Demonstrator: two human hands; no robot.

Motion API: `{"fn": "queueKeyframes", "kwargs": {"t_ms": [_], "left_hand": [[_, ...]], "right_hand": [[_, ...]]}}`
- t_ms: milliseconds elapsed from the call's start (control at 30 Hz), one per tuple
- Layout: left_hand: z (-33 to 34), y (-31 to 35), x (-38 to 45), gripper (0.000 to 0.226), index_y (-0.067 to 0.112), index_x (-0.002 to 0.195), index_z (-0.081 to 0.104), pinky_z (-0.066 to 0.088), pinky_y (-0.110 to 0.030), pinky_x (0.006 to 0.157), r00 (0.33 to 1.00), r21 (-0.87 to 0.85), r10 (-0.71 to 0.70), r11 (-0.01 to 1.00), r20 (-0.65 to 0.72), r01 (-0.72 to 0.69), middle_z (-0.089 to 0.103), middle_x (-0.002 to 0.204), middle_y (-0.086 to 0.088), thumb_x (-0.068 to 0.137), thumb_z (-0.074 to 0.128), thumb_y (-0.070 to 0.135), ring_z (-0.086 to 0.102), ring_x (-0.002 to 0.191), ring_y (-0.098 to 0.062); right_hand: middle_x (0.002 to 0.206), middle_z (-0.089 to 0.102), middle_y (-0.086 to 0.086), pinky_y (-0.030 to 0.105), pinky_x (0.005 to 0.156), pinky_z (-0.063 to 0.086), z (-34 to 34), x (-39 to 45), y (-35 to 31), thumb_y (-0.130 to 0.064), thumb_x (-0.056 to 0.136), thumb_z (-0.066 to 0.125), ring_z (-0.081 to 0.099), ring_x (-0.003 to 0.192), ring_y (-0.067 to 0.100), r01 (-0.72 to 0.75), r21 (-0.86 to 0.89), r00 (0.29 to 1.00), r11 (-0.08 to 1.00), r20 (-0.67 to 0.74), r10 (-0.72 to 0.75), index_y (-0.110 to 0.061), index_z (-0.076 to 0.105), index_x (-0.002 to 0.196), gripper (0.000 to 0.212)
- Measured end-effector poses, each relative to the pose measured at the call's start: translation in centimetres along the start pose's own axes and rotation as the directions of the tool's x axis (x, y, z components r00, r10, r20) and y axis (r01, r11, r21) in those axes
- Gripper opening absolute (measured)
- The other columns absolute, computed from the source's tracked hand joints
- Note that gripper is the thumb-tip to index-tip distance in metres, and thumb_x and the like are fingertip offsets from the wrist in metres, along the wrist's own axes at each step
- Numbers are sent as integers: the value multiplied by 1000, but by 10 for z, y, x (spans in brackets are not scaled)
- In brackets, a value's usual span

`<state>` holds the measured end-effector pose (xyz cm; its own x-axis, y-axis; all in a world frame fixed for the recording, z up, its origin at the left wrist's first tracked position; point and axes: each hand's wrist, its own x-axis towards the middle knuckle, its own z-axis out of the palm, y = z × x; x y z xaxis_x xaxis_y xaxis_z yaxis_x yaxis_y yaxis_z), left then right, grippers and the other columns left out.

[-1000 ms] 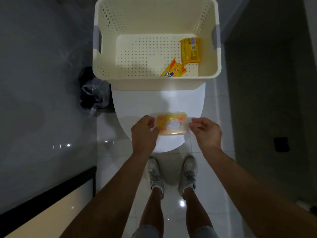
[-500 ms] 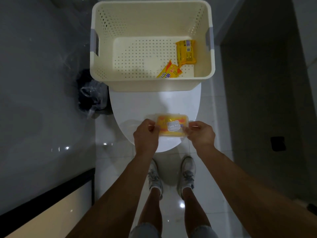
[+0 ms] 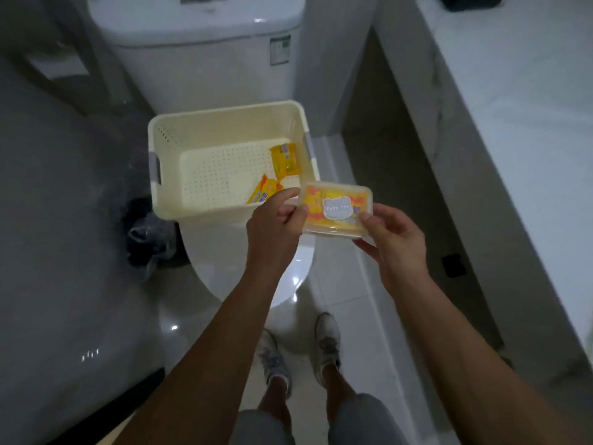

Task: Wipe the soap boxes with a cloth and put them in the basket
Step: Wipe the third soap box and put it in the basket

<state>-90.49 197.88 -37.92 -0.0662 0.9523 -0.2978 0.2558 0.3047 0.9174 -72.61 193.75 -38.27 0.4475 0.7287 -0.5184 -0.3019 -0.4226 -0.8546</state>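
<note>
Both hands hold the soap box (image 3: 337, 208) up in the air between them. The left hand (image 3: 276, 226) pinches its left end, thumb on the lid and fingers curled under; the right hand (image 3: 393, 244) grips the right end the same way, with the thumb on top near the lid's pale sticker. The soap box is a clear lidded case with something yellow and orange inside. Its long axis runs left to right across the body, and it tilts a little, right end lower.

The basket (image 3: 167, 200) lies forward and to the left of the hands, standing on the closed toilet lid (image 3: 224, 268). The box hangs just beside the basket's near right corner and above its rim, so the left hand is the nearer one to the opening. A short move forward and left would probably bring it over the basket floor. Nothing stands between box and opening.

Two yellow soap packets (image 3: 285, 159) lie in the basket's right half, one flat near the right wall, the other (image 3: 264, 193) leaning near the front wall; the left half is bare. No cloth is in view, so wiping looks not to be under way.

Further out, the toilet tank (image 3: 205, 49) rises behind the basket, a dark bin with a plastic bag (image 3: 150, 234) sits on the floor to the left, and a pale tabletop (image 3: 519, 101) runs along the right.
</note>
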Motion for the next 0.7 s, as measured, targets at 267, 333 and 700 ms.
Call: {"fn": "queueKeyframes", "kwargs": {"t_ms": [267, 333, 700], "left_hand": [[1, 150, -6, 33, 30, 116, 68, 61, -32, 64, 985, -192, 130, 976, 114, -107, 63, 97, -3, 84, 70, 24, 69, 91, -26], [1, 182, -10, 35, 25, 122, 68, 60, -27, 61, 980, -239, 157, 963, 122, -125, 64, 95, 1, 88, 68, 18, 70, 88, -21], [29, 290, -32, 35, 27, 123, 66, 61, -30, 65, 888, -304, 317, 928, 334, -217, 72, 101, -4, 90, 68, 15, 74, 84, -15]], "right_hand": [[103, 75, 13, 30, 66, 57, -10, -47, -141, -14, 89, 71, 72, 87, 25, 185, 177, 980, 967, 34, -194, -10, 71, 115, 26], [101, 76, 9, 30, 67, 58, -12, -62, -173, -13, 90, 69, 72, 83, 21, 223, 207, 971, 953, 42, -236, -11, 71, 116, 25], [109, 75, 11, 37, 82, 60, -64, -117, -263, -9, 95, 64, 73, 99, 28, 369, 190, 928, 910, -136, -348, -10, 66, 127, 32]]}}
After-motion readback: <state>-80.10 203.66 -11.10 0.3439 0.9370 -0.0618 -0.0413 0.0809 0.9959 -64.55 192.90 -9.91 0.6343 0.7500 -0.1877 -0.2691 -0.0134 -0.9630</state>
